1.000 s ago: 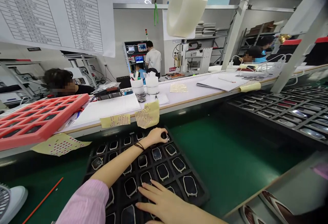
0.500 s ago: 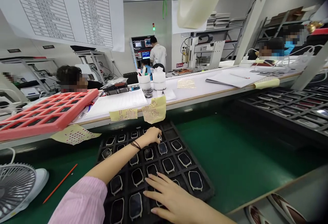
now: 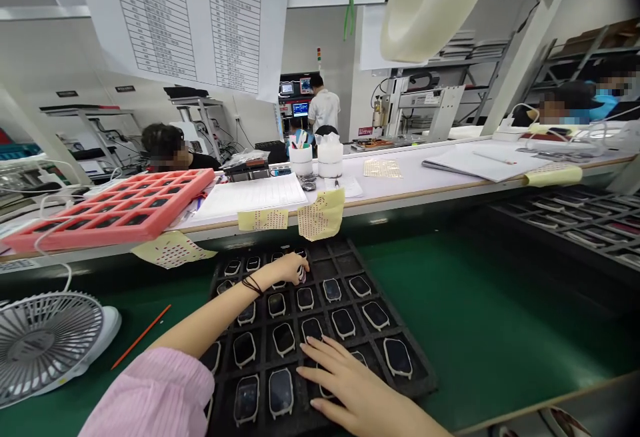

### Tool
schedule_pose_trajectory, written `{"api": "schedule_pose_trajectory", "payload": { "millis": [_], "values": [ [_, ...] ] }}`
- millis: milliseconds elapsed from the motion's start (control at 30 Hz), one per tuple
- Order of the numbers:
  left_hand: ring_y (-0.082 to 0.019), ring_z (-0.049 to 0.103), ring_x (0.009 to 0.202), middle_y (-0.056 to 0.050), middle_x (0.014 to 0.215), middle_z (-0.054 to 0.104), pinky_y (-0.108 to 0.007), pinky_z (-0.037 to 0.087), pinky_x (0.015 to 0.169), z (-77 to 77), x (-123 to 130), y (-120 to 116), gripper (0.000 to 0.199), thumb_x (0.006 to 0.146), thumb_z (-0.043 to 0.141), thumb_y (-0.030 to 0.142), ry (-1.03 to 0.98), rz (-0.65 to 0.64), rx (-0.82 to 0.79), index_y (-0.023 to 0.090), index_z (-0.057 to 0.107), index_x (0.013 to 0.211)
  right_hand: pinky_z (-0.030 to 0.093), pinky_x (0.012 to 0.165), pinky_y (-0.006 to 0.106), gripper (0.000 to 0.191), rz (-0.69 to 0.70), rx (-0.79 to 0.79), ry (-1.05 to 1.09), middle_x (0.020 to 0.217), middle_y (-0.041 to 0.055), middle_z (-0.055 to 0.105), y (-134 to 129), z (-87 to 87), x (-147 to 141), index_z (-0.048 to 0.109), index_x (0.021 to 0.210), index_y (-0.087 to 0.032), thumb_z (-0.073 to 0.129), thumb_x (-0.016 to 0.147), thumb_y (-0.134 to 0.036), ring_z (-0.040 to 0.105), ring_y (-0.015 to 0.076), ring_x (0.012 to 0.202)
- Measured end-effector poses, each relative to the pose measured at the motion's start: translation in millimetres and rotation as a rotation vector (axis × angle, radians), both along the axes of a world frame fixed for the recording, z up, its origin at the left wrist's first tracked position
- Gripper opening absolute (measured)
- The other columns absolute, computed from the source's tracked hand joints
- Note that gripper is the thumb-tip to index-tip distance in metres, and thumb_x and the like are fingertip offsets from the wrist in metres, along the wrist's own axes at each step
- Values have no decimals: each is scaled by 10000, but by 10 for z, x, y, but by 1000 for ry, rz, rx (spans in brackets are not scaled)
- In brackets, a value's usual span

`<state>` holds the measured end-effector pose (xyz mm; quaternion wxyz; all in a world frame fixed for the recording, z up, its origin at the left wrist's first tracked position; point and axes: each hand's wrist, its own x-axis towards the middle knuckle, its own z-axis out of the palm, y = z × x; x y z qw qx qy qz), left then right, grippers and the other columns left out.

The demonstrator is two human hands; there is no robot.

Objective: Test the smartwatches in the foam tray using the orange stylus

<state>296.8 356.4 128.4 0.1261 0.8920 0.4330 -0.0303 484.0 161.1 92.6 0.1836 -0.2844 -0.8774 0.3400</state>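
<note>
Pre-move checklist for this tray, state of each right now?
1. Left hand grip at the far side of the black pocket tray: cannot tell, its fingers hide what they hold.
2. Right hand off the watch-shaped housings: not ok, its fingers lie on them.
3. All pockets filled: not ok, some at the far end are empty.
4. Tray flat on the green surface: ok.
5. Desk fan apart from the tray: ok, it stands to the left, not touching.
</note>
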Motion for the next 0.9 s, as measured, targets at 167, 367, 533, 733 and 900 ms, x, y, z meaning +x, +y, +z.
{"api": "schedule_pose_trajectory", "payload": {
  "millis": [167, 367, 533, 733, 900],
  "values": [
    [-251, 662, 912, -59, 991, 727, -295, 497, 816, 41, -96, -31, 503, 534, 729, 51, -86, 14, 41, 180, 684, 1017, 296, 1107, 507, 402, -211, -153, 145, 1450, 10, 431, -69, -31, -67, 488, 1341, -366, 482, 942, -413, 339, 293, 1351],
    [-237, 598, 1070, -78, 1189, 635, -311, 458, 931, 375, -328, -765, 611, 655, 668, 99, -274, 94, 174, 184, 505, 1238, 370, 1058, 456, 583, -650, -374, 617, 1449, 106, 369, 129, -93, -354, 280, 1440, -293, 444, 925, -513, 395, 277, 1312],
    [-239, 558, 1089, -96, 1191, 599, -343, 482, 906, 377, -572, -1715, 641, 705, 489, -9, -374, 75, 211, 214, 423, 1302, 353, 1071, 423, 671, -496, -536, 721, 1366, 101, 449, 83, -50, -931, 254, 1448, -273, 500, 881, -535, 423, 267, 1290],
    [-301, 517, 1125, -152, 1244, 538, -434, 480, 916, 208, -921, -2261, 833, 627, 411, -67, -218, 214, 165, 190, 275, 1408, 245, 1124, 454, 690, -379, -502, 607, 1459, 95, 362, -161, -150, -1610, 297, 1433, -267, 527, 849, -553, 277, 276, 1376],
    [-275, 470, 1198, -138, 1283, 510, -408, 437, 992, 291, -1300, -2423, 687, 766, 494, 7, -379, 294, 91, 194, 297, 1397, 331, 1069, 445, 642, -441, -648, 705, 1328, 83, 494, -179, -153, -1980, 443, 1337, -265, 594, 794, -571, 426, 288, 1258]
  ]
}}
